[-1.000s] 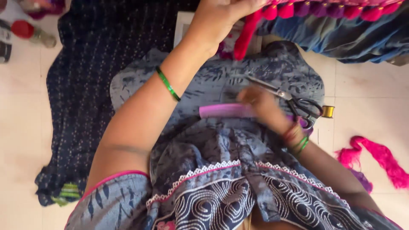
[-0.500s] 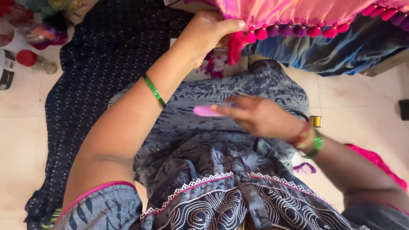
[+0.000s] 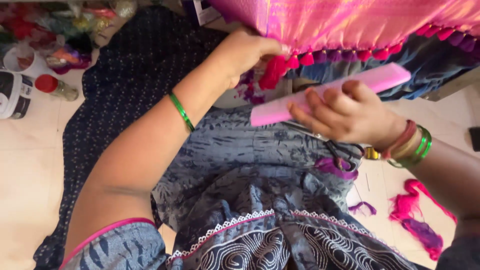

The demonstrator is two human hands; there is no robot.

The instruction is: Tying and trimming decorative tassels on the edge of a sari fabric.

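The left hand (image 3: 245, 52) is closed around a red tassel (image 3: 274, 72) on the hem of the pink cloth (image 3: 350, 22). The right hand (image 3: 345, 112) pinches a pink comb (image 3: 330, 92) between thumb and fingers, fingers curled over its lower edge, comb held level just below the tassel row and right of the gripped one.

Risks:
- Comb grip is shallow and near one end — a snag in the threads could twist it loose.
- A hard pull could tear the tassel from the hem.
- Scissors (image 3: 340, 152) lie on the lap directly under the right hand; the wrist could strike them when lowered.

Containers: a white cup (image 3: 22, 62), a white tub (image 3: 12, 92) and a red-capped bottle (image 3: 57, 87) stand on the floor at far left — contents cannot be told.
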